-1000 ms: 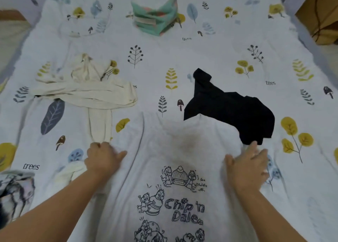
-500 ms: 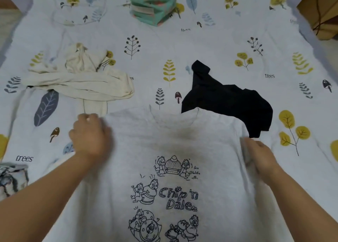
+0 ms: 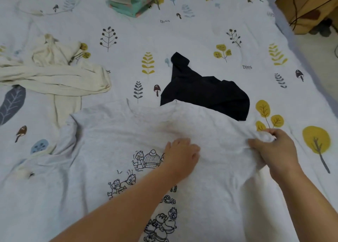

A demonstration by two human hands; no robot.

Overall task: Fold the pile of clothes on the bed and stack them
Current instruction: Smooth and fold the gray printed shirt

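fold right side | right hand [image 3: 272, 150] pinches grey sweatshirt [image 3: 113, 150] shoulder (lower right) | left hand [image 3: 181, 155] flat, pressing chest | keep crease straight

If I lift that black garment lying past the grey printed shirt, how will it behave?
The black garment will probably go floppy and drape, since it lies crumpled in soft folds. It looks light and thin. The grey printed shirt overlaps its near edge, so lifting it may drag that shirt.

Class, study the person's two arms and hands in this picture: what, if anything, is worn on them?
Nothing shows on either. The left hand and right hand are bare: no gloves, rings, watch or bracelet. Both forearms are bare to the picture's lower edge; no sleeve enters the frame.
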